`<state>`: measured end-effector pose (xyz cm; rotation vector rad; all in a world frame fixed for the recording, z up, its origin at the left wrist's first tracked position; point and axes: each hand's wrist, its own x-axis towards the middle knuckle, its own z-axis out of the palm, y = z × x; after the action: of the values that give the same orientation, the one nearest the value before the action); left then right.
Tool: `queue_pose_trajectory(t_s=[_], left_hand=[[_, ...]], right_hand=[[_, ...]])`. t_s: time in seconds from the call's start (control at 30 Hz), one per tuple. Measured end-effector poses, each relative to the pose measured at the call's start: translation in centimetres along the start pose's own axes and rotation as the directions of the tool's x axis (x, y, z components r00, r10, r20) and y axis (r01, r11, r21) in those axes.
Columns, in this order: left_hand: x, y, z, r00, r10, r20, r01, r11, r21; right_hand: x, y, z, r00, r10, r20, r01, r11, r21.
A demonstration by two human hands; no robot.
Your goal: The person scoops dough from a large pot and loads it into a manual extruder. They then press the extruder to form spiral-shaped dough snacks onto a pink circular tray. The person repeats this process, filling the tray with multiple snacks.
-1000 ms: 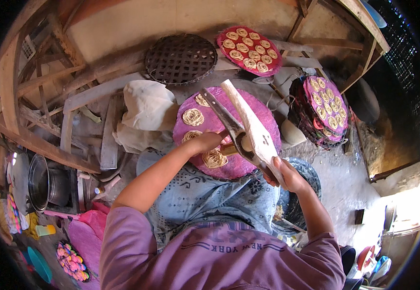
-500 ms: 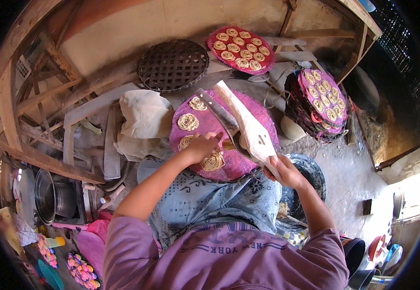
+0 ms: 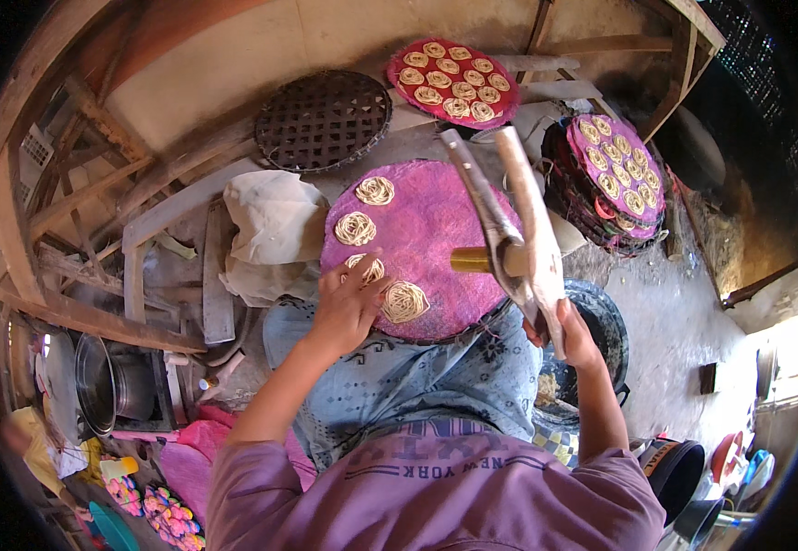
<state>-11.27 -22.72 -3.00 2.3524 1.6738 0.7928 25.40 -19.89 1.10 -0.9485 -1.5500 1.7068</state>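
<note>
Four nests of pale strands [image 3: 404, 301] lie on the round pink tray [image 3: 413, 234].

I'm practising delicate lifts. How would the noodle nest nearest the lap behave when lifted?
The noodle nest is probably light and floppy, being thin coiled strands. Loosely looped, it might unravel if lifted by one edge. Rolling seems unlikely: it lies flat on the pink mat.

Round cloth-topped tray [image 3: 427, 216]: from my remote post I note mottled magenta-pink.
Coiled strand nests [image 3: 404, 301]: pale cream-yellow.
Long two-armed wooden tool [image 3: 529, 202]: one arm grey-brown, one pale beige.
Short metallic cylinder [image 3: 471, 260]: I read brassy gold.
Draped cloth garment [image 3: 399, 386]: faded blue, dark printed motifs.
Short-sleeved shirt [image 3: 454, 505]: mauve.
Round woven tray [image 3: 324, 119]: dark brown lattice.
</note>
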Motion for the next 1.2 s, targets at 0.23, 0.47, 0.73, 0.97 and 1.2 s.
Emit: queue_pose_trajectory(t_s=[0.23,0.47,0.73,0.97,1.2], left_hand=[[-0.6,0.7,0.3,0.999,-0.041,0.022,0.044,0.988,-0.147],[0.0,0.6,1.4,0.996,-0.088,0.019,0.089,0.989,-0.119],[0.0,0.7,1.6,0.995,-0.084,0.045,0.089,0.988,-0.122],[5.6,0.8,-2.6,0.974,-0.180,-0.135,0.060,0.785,-0.616],[17.1,5.6,-6.4,0.992,0.096,-0.080,-0.023,-0.489,-0.872]], right_hand=[[-1.4,2.6,0.6,0.990,-0.013,-0.137,0.065,0.922,0.381],[-2.1,2.2,0.0,0.984,-0.045,-0.172,0.116,0.895,0.431],[-2.4,2.1,0.0,0.981,-0.070,-0.179,0.140,0.900,0.413],[-2.7,1.6,0.4,0.989,-0.032,-0.144,0.087,0.915,0.395],[-1.0,-1.4,1.1,0.971,0.072,0.227,-0.085,0.995,0.046]])
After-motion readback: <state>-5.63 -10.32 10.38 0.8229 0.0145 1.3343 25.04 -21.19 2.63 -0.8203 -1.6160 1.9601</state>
